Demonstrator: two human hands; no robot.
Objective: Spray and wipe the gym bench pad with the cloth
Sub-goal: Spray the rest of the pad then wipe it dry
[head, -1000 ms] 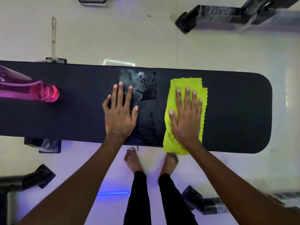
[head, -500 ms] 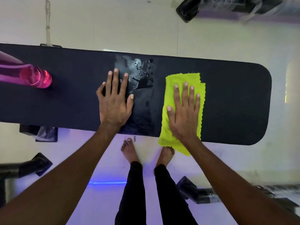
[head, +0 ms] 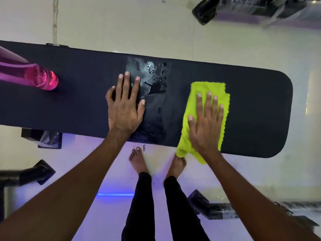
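The long black bench pad [head: 260, 110] runs across the view. A wet, shiny patch of spray [head: 152, 80] sits near its middle. My left hand [head: 124, 108] lies flat on the pad, fingers apart, at the left edge of that patch. My right hand [head: 205, 124] presses flat on a lime-green cloth [head: 206, 87] to the right of the patch. The cloth's lower end hangs over the pad's near edge. A pink transparent spray bottle [head: 40, 79] stands on the pad at far left, apart from both hands.
My bare feet [head: 139, 160] stand on the pale floor just in front of the bench. Black wrapped equipment frames sit at top right [head: 205, 11], bottom right [head: 213, 211] and bottom left [head: 34, 173]. A bench support [head: 48, 138] shows under the pad's left part.
My right hand has slid the cloth toward the pad's near edge and slightly right, away from the wet patch. My left hand stays flat in the same spot.
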